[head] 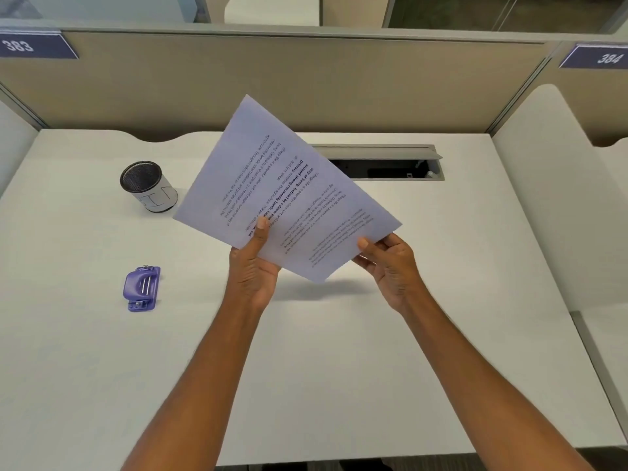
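Note:
A printed sheet of paper (pixel 272 185) is held tilted in the air above the white desk (pixel 339 351), its text upside down to me. My left hand (pixel 253 266) pinches its near edge, thumb on top and fingers underneath. My right hand (pixel 390 266) pinches the near right corner, thumb on top. The sheet touches nothing else. Whether it is one sheet or a thin stack cannot be told.
A purple hole punch (pixel 142 289) lies at the desk's left. Behind it stands a mesh pen cup (pixel 148 186) with a white label. An open cable tray (pixel 387 163) is set into the desk's far side. Beige partition panels (pixel 306 79) surround the desk.

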